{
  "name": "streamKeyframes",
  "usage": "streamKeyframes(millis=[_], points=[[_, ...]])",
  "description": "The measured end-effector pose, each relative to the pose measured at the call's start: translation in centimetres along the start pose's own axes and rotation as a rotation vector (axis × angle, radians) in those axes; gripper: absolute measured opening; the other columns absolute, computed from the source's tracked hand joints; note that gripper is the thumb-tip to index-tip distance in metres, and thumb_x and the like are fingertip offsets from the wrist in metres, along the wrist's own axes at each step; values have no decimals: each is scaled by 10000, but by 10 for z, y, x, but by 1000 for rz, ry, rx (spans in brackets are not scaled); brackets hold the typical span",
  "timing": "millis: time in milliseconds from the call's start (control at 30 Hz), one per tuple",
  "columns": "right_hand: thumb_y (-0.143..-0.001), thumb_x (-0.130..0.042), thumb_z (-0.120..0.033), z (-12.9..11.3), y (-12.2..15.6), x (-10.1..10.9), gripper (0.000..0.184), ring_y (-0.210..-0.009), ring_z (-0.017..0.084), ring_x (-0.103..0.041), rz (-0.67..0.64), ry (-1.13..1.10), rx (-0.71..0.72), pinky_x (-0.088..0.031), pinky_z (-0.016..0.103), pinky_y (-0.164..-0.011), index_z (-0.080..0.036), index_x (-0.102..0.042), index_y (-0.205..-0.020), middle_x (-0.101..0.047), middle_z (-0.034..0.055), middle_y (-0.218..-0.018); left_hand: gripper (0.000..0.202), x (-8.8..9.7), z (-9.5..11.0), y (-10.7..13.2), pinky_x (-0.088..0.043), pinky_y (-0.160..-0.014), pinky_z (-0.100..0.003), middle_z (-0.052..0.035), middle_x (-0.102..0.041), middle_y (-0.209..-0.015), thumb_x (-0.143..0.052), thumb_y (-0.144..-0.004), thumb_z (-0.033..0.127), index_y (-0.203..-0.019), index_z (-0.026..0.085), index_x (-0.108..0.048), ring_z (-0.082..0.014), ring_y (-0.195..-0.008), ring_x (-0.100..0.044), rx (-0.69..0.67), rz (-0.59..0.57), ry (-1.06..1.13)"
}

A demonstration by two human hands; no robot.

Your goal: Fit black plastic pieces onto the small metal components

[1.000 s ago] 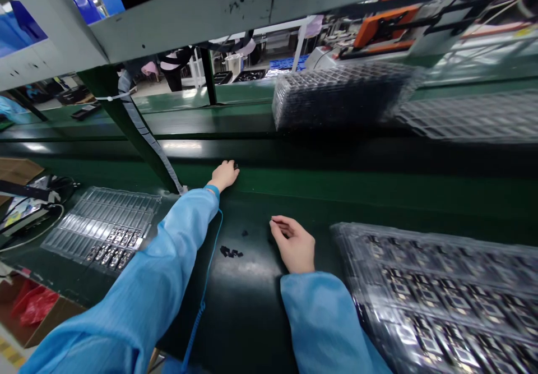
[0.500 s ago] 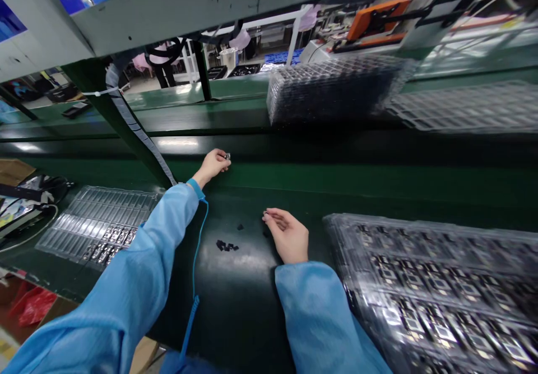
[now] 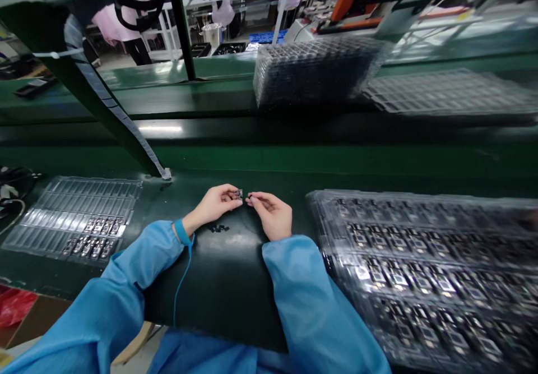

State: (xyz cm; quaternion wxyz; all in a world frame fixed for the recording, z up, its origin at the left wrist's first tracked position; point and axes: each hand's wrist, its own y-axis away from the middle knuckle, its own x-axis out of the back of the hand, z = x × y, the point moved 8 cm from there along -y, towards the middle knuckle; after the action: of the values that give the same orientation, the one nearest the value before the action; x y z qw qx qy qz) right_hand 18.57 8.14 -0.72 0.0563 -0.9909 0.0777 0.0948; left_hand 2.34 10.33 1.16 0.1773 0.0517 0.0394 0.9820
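Between the thumb and fingers of my left hand [image 3: 218, 201] is a small electronic module [image 3: 239, 194], silvery and dark. My right hand [image 3: 272, 213] pinches a small black piece [image 3: 249, 197], close to the module but apart from it. Just below my left hand, several small black pieces [image 3: 219, 229] lie loose on the dark green work surface [image 3: 227, 284]. Around my left wrist is a blue wrist strap [image 3: 182, 232] with a cord hanging from it.
A clear tray [image 3: 92, 194] partly filled with modules lies at the left. Stacked clear trays [image 3: 420, 250] full of modules stand at the right. Behind are a tall stack of clear trays [image 3: 311, 71] and a slanted green post [image 3: 109, 105] with a wrapped cable.
My left hand has come down and right with the module, toward my right hand. My right hand has shifted slightly up and left in view. The camera view has moved too.
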Motion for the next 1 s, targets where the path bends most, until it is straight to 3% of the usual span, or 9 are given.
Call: streamKeyframes(millis=[200, 500, 767, 1000], points=[[-736, -810, -414, 3, 5, -3, 306, -825, 231, -756, 5, 47, -5, -615, 405, -858, -194, -740, -936, -774, 77, -905, 245, 5, 7, -4, -461, -641, -241, -21, -655, -808, -687, -824, 323, -995, 147, -681, -115, -688, -571, -134, 102, -239], [-737, -796, -444, 4, 6, -2, 331, -827, 218, -741, 32, 171, 37, -619, 398, -837, -203, -727, -954, -769, 72, -928, 178, -3, 9, 2, -441, -633, -240, -18, -637, -789, -639, -867, 295, -989, 177, -691, -117, -664, -547, -270, 106, -490], [-741, -809, -355, -4, 7, -7, 247, -829, 207, -731, -5, 164, 93, -604, 375, -821, -219, -727, -930, -762, 48, -904, 143, -7, 15, 6, -440, -654, -240, -17, -625, -800, -627, -874, 228, -993, 176, -689, -117, -671, -543, -342, 69, -518], [-734, -801, -425, 0, 6, -2, 299, -803, 211, -722, 34, 212, 68, -604, 386, -811, -210, -721, -926, -754, 52, -881, 160, -8, 14, 6, -437, -647, -241, -31, -635, -839, -620, -897, 279, -999, 177, -692, -121, -682, -551, -338, 26, -500]])
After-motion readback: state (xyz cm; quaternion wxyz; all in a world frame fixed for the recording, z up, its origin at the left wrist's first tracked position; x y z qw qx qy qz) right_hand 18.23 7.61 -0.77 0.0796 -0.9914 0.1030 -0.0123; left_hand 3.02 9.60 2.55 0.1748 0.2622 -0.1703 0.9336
